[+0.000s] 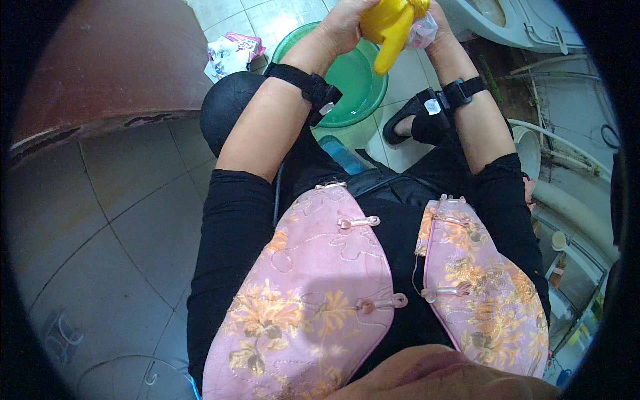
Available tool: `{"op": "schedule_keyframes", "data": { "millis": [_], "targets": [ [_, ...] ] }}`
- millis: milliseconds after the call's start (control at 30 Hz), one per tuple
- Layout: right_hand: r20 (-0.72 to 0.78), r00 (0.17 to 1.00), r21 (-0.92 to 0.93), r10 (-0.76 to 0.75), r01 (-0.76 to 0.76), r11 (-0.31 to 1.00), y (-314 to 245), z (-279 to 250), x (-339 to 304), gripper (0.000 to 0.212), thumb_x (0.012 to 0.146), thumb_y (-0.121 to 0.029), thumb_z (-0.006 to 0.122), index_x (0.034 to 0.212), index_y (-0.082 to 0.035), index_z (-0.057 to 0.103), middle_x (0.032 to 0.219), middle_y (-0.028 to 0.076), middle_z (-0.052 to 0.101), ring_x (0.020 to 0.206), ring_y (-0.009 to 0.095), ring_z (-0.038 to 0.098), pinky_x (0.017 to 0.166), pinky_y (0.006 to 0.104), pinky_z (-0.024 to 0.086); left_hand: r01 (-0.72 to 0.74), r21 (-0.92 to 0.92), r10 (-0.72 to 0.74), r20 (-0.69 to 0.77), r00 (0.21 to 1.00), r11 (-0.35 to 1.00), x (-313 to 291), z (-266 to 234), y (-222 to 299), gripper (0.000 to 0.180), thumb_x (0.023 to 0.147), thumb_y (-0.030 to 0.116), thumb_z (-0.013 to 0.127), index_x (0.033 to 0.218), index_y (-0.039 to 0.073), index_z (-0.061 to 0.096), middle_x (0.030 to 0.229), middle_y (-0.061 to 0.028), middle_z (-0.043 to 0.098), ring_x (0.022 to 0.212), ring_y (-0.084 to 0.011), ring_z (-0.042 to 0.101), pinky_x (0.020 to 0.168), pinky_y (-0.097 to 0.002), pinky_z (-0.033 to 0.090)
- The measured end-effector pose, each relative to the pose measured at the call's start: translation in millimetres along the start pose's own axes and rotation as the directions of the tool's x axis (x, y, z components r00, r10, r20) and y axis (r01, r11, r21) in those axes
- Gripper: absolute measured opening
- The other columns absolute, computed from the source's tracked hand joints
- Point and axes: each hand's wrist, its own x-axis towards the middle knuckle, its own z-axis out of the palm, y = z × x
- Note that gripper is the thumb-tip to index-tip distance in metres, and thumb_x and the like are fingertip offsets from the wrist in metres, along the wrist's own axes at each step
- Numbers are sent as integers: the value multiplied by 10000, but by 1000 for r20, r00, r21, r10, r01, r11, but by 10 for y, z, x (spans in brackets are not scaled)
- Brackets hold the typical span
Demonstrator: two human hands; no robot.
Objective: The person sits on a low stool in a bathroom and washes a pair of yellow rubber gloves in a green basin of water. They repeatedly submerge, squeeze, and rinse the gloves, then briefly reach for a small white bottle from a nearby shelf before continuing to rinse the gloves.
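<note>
**Mid-handling: yellow item over basin**

Left hand (pixel 343 27) was wrapped around the top of a yellow rubbery item (pixel 390 30). Right hand (pixel 437 30) was closed on it from the other side, with a clear plastic bag (pixel 423 32) bunched against it. A green basin (pixel 353 77) sat right below both hands, looking empty. Judged midway: item not set down, basin unused.

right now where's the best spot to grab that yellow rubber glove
Probably the free end of the yellow rubber glove, which hangs down over the green basin. Come from below and pinch it there: the upper part is already bunched between the left hand and right hand, so only the dangling end is exposed.
</note>
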Motion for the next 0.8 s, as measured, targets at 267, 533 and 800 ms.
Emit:
{"op": "schedule_keyframes", "data": {
  "millis": [267, 533, 800],
  "targets": [
    [-162, 845, -747, -509, 232, 623, 128, -315, 148, 242, 855, -149, 598, 1042, 1, 566, 1011, 75, 608, 933, 162, 567, 842, 286, 455, -190, 295, 243, -156, 957, 936, 71, 132, -266, 245, 888, 159, 591, 1111, 76, 530, 991, -53, 620, 831, -161, 617, 705, -284, 509],
    [119, 640, -913, -759, 370, 169, 165, 393, -176, 380, 835, -174, 649, 1153, 6, 547, 1101, 130, 592, 1013, 167, 553, 864, 277, 454, -272, 190, 332, -520, 787, 943, 295, -300, -184, 229, 859, 38, 542, 1087, 27, 551, 937, -72, 624, 775, -201, 626, 666, -295, 527],
    [439, 627, -894, -643, 232, -384, 501, 546, -49, 325, 828, -261, 552, 1101, -89, 592, 1109, 111, 581, 1074, 310, 500, 922, 404, 380, -316, -245, 201, -400, 894, 917, 180, -122, -303, 201, 927, 209, 445, 1053, 72, 523, 971, -85, 586, 901, -226, 587, 762, -370, 526]
  ]
}}
